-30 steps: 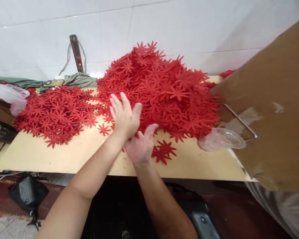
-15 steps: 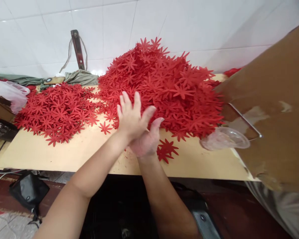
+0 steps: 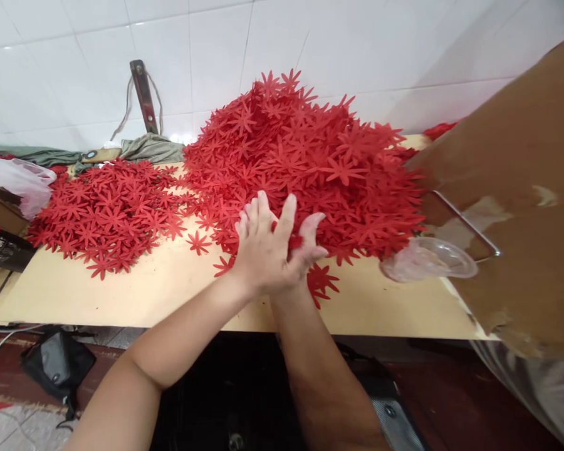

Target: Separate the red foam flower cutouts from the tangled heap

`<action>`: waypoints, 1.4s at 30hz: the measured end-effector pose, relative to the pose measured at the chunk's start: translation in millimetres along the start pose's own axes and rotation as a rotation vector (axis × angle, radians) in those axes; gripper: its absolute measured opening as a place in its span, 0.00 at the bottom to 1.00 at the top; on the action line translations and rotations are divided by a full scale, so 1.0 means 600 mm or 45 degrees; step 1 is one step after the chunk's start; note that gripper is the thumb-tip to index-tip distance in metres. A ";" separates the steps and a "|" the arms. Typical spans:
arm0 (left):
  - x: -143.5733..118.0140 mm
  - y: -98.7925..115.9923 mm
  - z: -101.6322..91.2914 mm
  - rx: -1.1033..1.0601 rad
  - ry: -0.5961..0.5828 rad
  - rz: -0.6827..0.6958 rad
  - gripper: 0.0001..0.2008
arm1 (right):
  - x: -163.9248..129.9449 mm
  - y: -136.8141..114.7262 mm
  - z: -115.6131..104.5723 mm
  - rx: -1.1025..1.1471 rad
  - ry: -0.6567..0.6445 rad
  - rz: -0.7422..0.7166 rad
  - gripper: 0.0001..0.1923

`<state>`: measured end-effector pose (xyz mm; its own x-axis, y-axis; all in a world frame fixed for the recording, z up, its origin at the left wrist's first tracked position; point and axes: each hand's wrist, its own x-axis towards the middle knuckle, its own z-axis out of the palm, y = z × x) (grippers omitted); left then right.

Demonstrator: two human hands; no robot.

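Observation:
My left hand (image 3: 261,254) lies palm-down on top of my right hand (image 3: 310,241), palms pressed together near the table's front edge. Bits of red flower cutout show between the fingers, so a few cutouts sit sandwiched between the palms. Just behind the hands rises a big heap of red flower cutouts (image 3: 310,156). A flatter, smaller pile of the same cutouts (image 3: 108,213) lies to the left. A couple of loose cutouts (image 3: 323,282) lie under and right of my right wrist, and a single one (image 3: 198,242) sits to the left.
The beige table top (image 3: 122,294) stands against a white tiled wall. A large brown cardboard sheet (image 3: 521,188) stands at the right, with a clear plastic cup (image 3: 427,263) beside it. A plastic bag (image 3: 19,181) and green cloth (image 3: 150,149) lie at the back left. A black bag (image 3: 59,363) sits on the floor.
My left hand has slid forward and to the right over my right palm, and both hands have moved right, closer to the big heap. The palms are now pressed together.

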<state>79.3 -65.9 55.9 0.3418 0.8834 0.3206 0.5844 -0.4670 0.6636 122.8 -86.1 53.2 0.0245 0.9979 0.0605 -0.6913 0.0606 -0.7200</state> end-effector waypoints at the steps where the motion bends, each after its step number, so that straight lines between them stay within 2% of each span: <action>1: 0.002 -0.002 0.001 0.032 0.015 -0.042 0.40 | 0.000 0.001 0.000 0.020 -0.031 -0.022 0.33; 4: 0.032 -0.027 -0.006 0.104 0.112 -0.236 0.38 | 0.000 0.008 0.000 0.128 -0.202 0.030 0.36; 6: 0.055 -0.045 -0.017 0.116 0.152 -0.256 0.38 | 0.001 0.011 -0.001 0.191 -0.222 0.077 0.34; 9: 0.071 -0.062 -0.033 0.108 0.221 -0.241 0.34 | 0.004 0.010 -0.003 0.239 -0.186 0.090 0.23; 12: 0.068 -0.074 -0.044 0.021 0.265 -0.327 0.30 | 0.006 0.009 -0.009 0.231 -0.050 0.142 0.11; 15: 0.057 -0.083 -0.053 -0.213 0.214 -0.345 0.26 | 0.009 0.013 -0.020 0.212 0.089 0.227 0.05; 17: 0.047 -0.082 -0.063 -0.431 0.189 -0.335 0.27 | 0.011 0.015 -0.028 0.202 0.120 0.238 0.06; 19: 0.033 -0.074 -0.074 -0.611 0.138 -0.336 0.26 | 0.013 0.013 -0.033 0.180 0.110 0.204 0.11; 23: 0.005 -0.055 -0.084 -0.809 -0.131 -0.309 0.18 | 0.012 0.003 -0.030 0.146 0.057 0.157 0.15; 26: -0.006 -0.055 -0.077 -0.903 -0.174 -0.327 0.19 | 0.008 -0.001 -0.025 0.105 0.012 0.193 0.19; 29: -0.008 -0.062 -0.069 -0.818 -0.136 -0.312 0.15 | 0.004 -0.003 -0.022 0.067 -0.042 0.211 0.22; 34: -0.005 -0.062 -0.072 -0.594 0.137 -0.126 0.15 | 0.002 -0.011 -0.023 0.089 -0.165 0.246 0.23; 36: -0.006 -0.060 -0.074 -0.596 0.087 -0.098 0.16 | 0.001 -0.014 -0.025 0.084 -0.205 0.233 0.21; 39: -0.008 -0.062 -0.076 -0.571 -0.080 -0.068 0.19 | 0.001 -0.013 -0.028 0.048 -0.195 0.189 0.19; 42: -0.008 -0.066 -0.080 -0.392 -0.116 -0.017 0.23 | 0.004 -0.008 -0.030 -0.007 -0.150 0.197 0.18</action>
<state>18.8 -49.7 60.4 0.4082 0.8757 0.2579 0.3442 -0.4093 0.8450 139.2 -83.8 44.1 -0.1669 0.9856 0.0290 -0.6761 -0.0930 -0.7309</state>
